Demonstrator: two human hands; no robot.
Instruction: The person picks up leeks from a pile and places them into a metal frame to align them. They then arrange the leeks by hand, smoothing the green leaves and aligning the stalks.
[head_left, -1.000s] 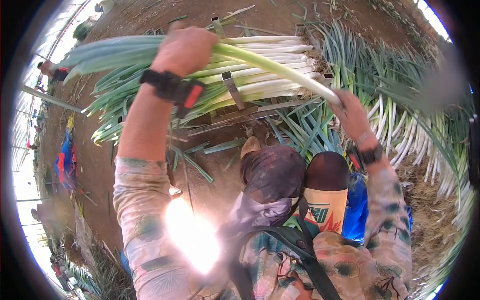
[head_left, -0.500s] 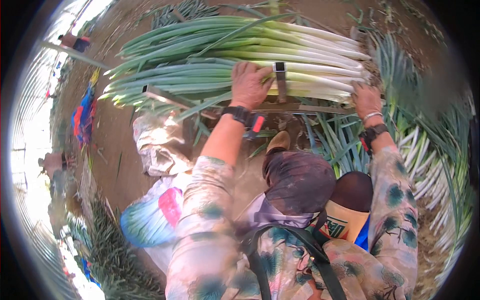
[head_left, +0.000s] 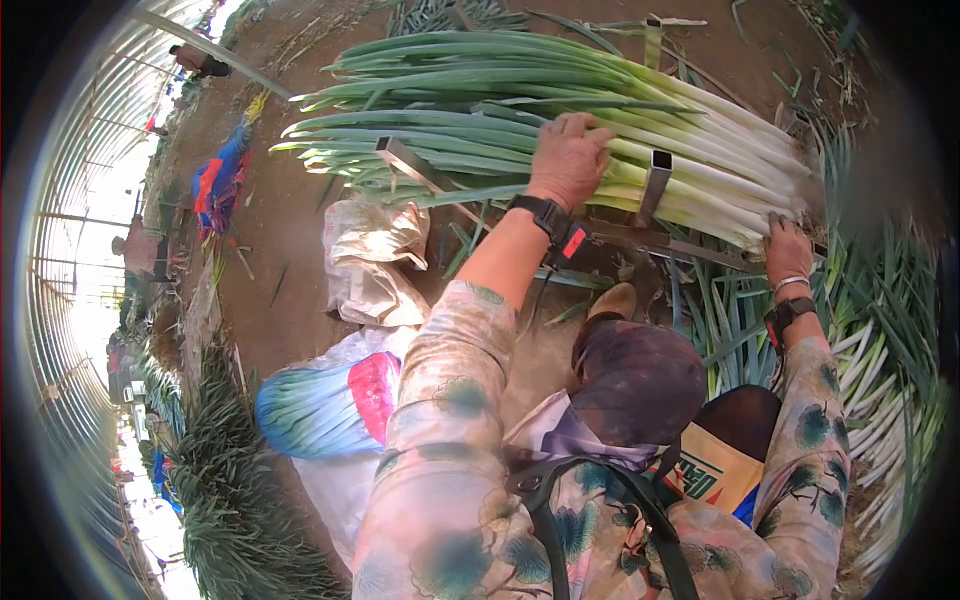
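Observation:
A thick bundle of green onions (head_left: 480,135) lies across a metal frame (head_left: 655,188) in the head view, green leaves to the left and white stems to the right. My left hand (head_left: 572,158) rests on top of the bundle near its middle, its fingers bent over the stalks and their tips partly hidden. At the root end, my right hand (head_left: 788,250) touches the near edge of the white stems with curled fingers. Upright metal posts stand at the near and far sides of the bundle.
More green onions (head_left: 870,370) are piled at the right, and a leafy heap (head_left: 235,480) lies at lower left. Pale sacks (head_left: 370,245) and a printed plastic bag (head_left: 325,405) lie left of my legs. A person (head_left: 198,62) is at the far upper left.
The view has shifted, so the scene sits farther right. My left hand now lies closer to the middle of the bundle's top, and my right hand remains at the root end.

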